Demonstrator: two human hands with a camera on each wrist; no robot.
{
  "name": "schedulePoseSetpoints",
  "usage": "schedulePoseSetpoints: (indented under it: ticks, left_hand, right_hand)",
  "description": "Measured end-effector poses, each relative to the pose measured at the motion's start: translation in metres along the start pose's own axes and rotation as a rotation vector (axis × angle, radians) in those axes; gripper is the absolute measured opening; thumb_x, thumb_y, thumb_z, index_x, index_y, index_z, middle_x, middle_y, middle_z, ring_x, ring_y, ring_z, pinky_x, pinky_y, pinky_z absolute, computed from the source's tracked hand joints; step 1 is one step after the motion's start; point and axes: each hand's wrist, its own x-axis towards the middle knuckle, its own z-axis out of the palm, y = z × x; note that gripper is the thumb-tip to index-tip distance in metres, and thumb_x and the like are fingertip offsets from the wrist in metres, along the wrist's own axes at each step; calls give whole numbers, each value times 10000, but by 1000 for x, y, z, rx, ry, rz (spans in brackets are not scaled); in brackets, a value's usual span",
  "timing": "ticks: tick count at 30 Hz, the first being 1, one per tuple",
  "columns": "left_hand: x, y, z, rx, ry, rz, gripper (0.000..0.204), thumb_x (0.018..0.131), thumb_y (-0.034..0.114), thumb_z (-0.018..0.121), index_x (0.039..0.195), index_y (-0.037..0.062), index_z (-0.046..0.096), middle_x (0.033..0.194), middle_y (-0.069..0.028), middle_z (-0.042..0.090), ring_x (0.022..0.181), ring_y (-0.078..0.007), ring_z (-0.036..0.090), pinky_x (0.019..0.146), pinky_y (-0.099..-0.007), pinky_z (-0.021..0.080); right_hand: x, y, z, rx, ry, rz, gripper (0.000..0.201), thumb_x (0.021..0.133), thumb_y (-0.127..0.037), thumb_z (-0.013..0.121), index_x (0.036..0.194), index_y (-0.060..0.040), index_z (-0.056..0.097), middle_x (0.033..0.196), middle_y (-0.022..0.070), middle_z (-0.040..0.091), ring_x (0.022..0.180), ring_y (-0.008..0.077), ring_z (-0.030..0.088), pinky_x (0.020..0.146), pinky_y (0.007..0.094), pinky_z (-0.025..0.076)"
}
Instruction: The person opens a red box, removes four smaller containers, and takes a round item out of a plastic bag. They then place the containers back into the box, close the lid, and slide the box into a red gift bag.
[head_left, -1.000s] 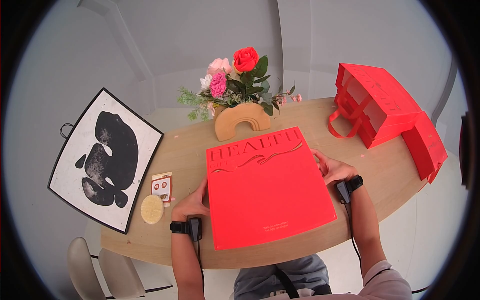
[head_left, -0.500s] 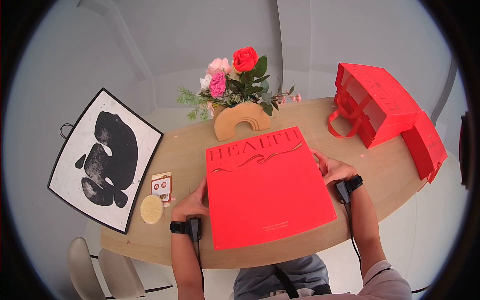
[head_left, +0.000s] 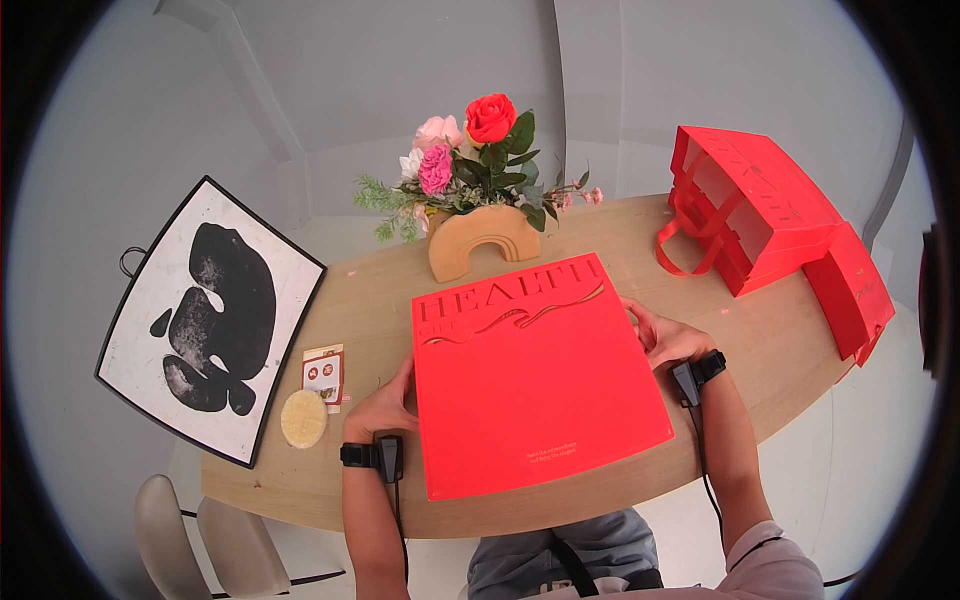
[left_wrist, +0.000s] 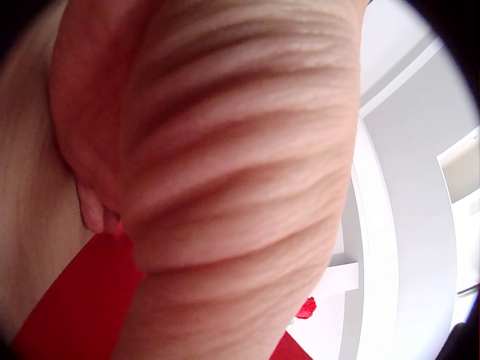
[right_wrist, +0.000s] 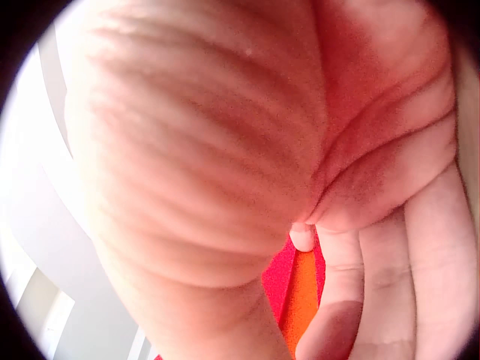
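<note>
A large, flat red gift box point(head_left: 540, 390) lies in front of me, its top reading "HEALTH GIFT" above a gold wavy line. My left hand point(head_left: 385, 408) holds its left side, with the fingertips hidden by the box. At the opposite side, my right hand point(head_left: 672, 338) grips the right edge. Close up in the left wrist view, the left palm point(left_wrist: 225, 150) covers most of the red surface. In the right wrist view, the fingers point(right_wrist: 382, 277) reach down beside the box's red side, where an orange strip point(right_wrist: 301, 292) shows.
Behind the box, flowers point(head_left: 480, 165) stand in a tan arch-shaped vase point(head_left: 485, 240). An open red gift bag point(head_left: 760, 215) lies at the back right of the wooden table point(head_left: 300, 490). On the left are a framed black-and-white picture point(head_left: 215, 310), a small card point(head_left: 323, 375) and a pale yellow oval pad point(head_left: 304, 419).
</note>
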Motion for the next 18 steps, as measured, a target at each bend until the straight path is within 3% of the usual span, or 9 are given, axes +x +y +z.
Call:
schedulePoseSetpoints:
  ticks: [18]
  left_hand:
    - [1, -3, -1, 0, 8, 9, 1410, 542, -37, 916, 1636, 45, 31, 1682, -135, 213, 1528, -176, 217, 1241, -309, 172]
  right_hand:
    - [0, 2, -2, -9, -3, -2, 1214, 735, 111, 843, 1610, -166, 49, 1224, 139, 675, 1024, 184, 705, 894, 327, 583]
